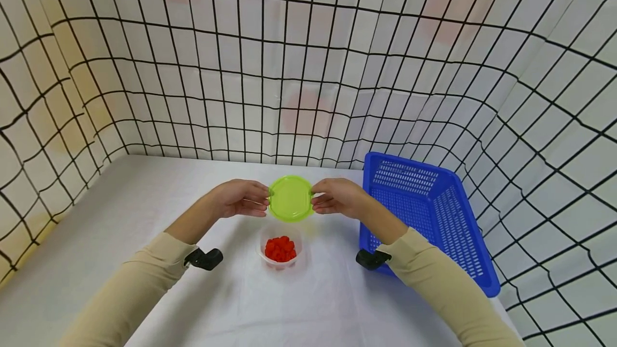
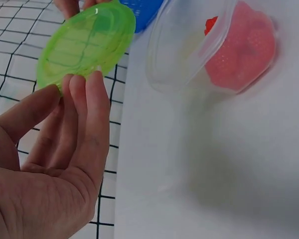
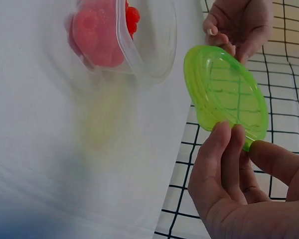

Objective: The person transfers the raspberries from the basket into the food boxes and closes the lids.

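Observation:
Both hands hold up a round, see-through green lid (image 1: 291,198) above the table, just behind a clear plastic tub (image 1: 300,240). My left hand (image 1: 241,198) pinches the lid's left edge between thumb and fingertips. At the opposite edge, my right hand (image 1: 339,197) pinches the rim the same way. Inside the uncovered tub lie several small bright red pieces (image 1: 280,249), knobbly and berry-like. The right wrist view shows the lid (image 3: 234,94) tilted, with the thumb on one face and fingertips on the other.
To the right stands a blue perforated plastic basket (image 1: 429,218), partly behind the right forearm. A white cloth covers the table (image 1: 159,191). Black wire mesh (image 1: 299,79) backed by pale sheeting encloses the back and sides.

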